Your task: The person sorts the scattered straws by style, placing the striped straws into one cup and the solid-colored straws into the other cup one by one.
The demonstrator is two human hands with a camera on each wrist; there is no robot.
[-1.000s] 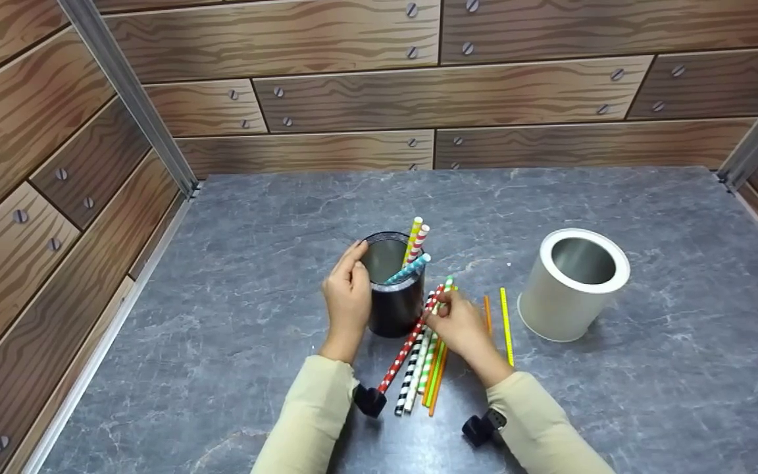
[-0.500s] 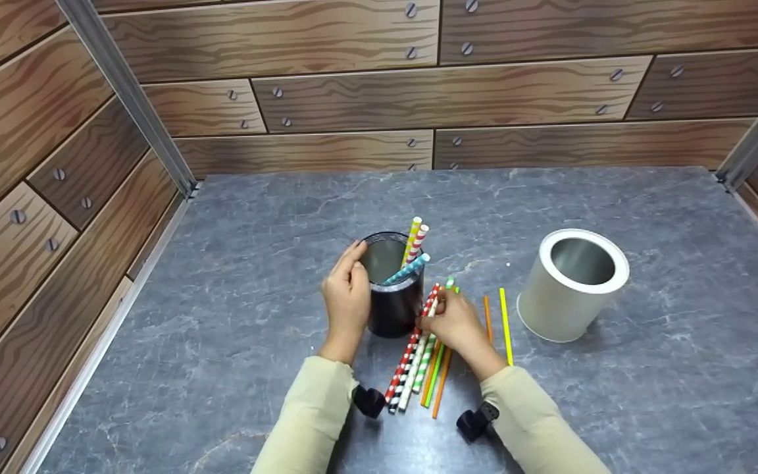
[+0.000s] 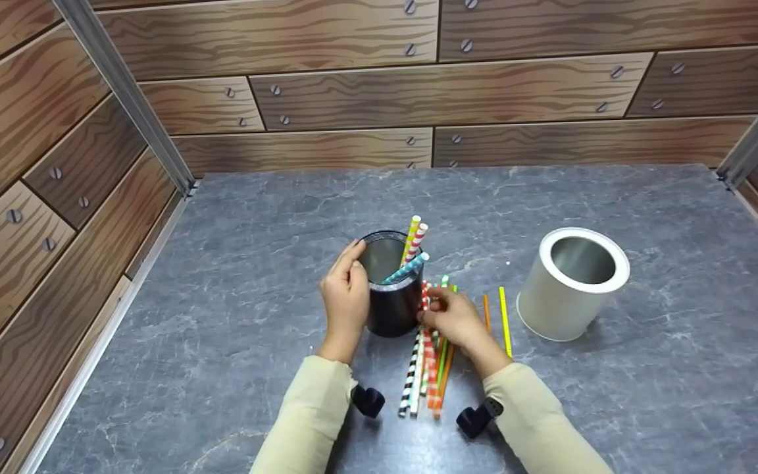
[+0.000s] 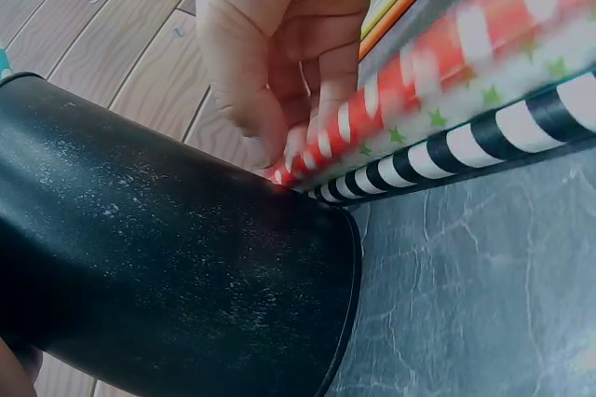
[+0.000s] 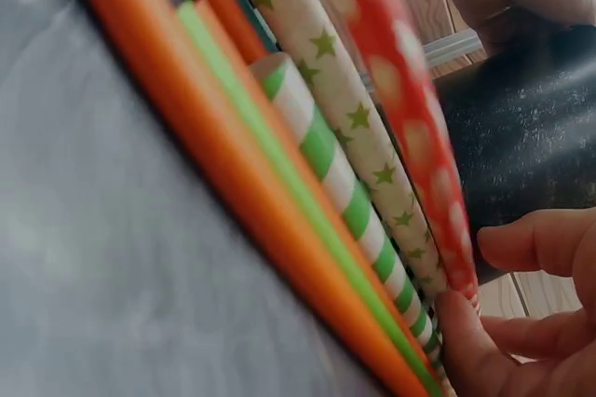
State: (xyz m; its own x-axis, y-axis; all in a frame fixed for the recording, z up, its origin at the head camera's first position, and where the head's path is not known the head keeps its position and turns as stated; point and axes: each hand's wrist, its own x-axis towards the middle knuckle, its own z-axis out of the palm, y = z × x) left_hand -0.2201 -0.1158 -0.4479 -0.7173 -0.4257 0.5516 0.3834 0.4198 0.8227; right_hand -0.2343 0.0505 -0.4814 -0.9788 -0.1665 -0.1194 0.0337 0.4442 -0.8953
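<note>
A black can (image 3: pixel 393 313) stands upright on the table, with a yellow-striped straw (image 3: pixel 411 237), a red-striped straw and a blue straw (image 3: pixel 408 266) leaning inside it. My left hand (image 3: pixel 346 289) holds the can's left side, fingertips at the rim. Just right of the can, my right hand (image 3: pixel 456 322) pinches a red paper straw with white dots (image 5: pixel 400 61) near its far end; its near end is blurred. Beneath and beside it lie a black-striped straw (image 3: pixel 409 385), a star-patterned straw (image 5: pixel 326 47), a green-striped straw (image 5: pixel 340 173), plus orange and light green straws (image 5: pixel 279 183).
A white can (image 3: pixel 553 309) stands upright to the right, and no straws show in its opening. Between it and my right hand lie a loose yellow straw (image 3: pixel 505 319) and an orange straw (image 3: pixel 486 311). Wood-patterned walls (image 3: pixel 339 99) bound the table.
The red dotted straw's near end has swung from the left of the bundle to the right, across the other straws. The straws have shifted slightly. My left hand and the can stay put.
</note>
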